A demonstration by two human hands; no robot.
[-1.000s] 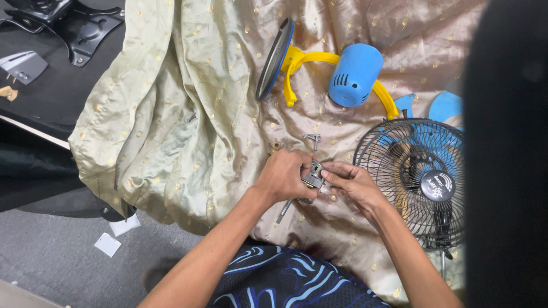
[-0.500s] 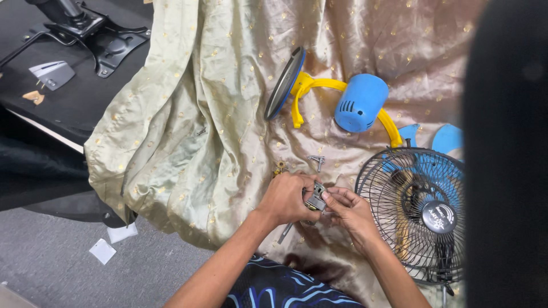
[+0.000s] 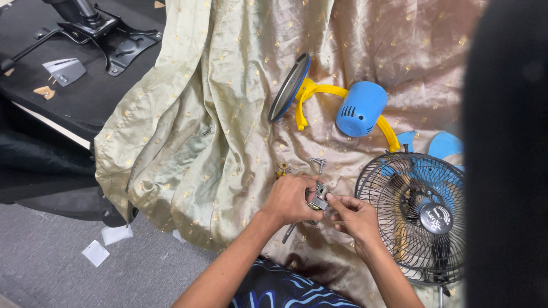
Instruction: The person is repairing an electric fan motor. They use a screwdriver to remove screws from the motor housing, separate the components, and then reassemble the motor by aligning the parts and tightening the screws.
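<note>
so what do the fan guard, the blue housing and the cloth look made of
Fan guard: thin black wire, probably painted metal, going by the fine spokes.
Blue housing: likely moulded plastic, smooth and even in colour, with vent slots.
Cloth: a satin-like fabric, shiny, pale gold, draping in soft folds with small gold dots.

Round dark label [image 3: 435,218] on fan grille [image 3: 394,188]

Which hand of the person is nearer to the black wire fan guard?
Right. The right hand is just beside the left rim of the black wire fan guard, almost touching it. The left hand is farther left, beyond the small metal part.
</note>
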